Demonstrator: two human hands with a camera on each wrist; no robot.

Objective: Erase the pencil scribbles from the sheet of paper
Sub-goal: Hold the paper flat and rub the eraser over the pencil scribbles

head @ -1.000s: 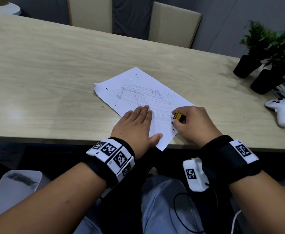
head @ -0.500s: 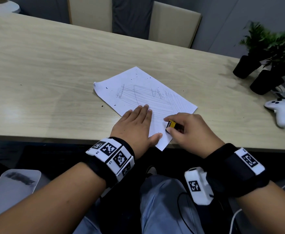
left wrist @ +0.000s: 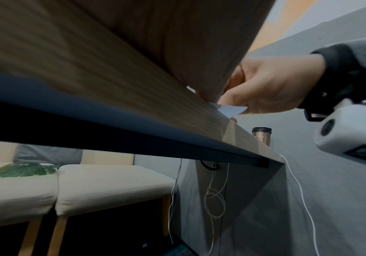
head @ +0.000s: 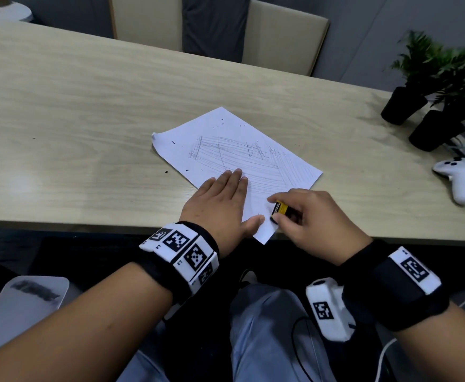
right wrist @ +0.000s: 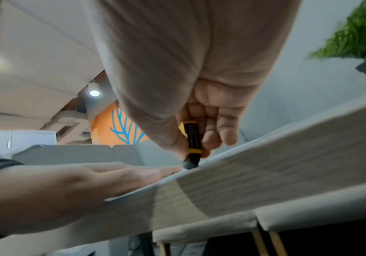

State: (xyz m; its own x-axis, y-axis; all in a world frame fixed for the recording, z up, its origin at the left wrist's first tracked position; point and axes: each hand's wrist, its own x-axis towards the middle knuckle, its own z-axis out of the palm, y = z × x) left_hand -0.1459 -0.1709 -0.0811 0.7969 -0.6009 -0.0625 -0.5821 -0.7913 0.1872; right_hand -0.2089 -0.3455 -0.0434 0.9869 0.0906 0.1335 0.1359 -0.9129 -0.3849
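Note:
A white sheet of paper (head: 234,150) with grey pencil scribbles (head: 242,158) lies askew near the table's front edge. My left hand (head: 220,205) lies flat on the sheet's near-left part, fingers straight, pressing it down. My right hand (head: 308,221) pinches a black eraser in a yellow-and-black sleeve (head: 279,209) and holds its dark tip on the sheet's near corner. In the right wrist view the eraser (right wrist: 191,143) stands tilted with its tip on the paper (right wrist: 221,155), next to the left hand (right wrist: 90,180). The left wrist view shows the right hand (left wrist: 271,86) above the paper corner (left wrist: 232,110).
The wooden table (head: 74,119) stretches far left and back. Two potted plants (head: 432,86) and a white game controller (head: 460,177) sit at the right. Eraser crumbs dot the sheet and table. Two chairs (head: 281,37) stand behind. A copper tumbler (left wrist: 261,136) stands at the table's end.
My right hand has drawn the eraser toward me and leftward, from the sheet's right edge down to its near corner. The left hand has stayed put.

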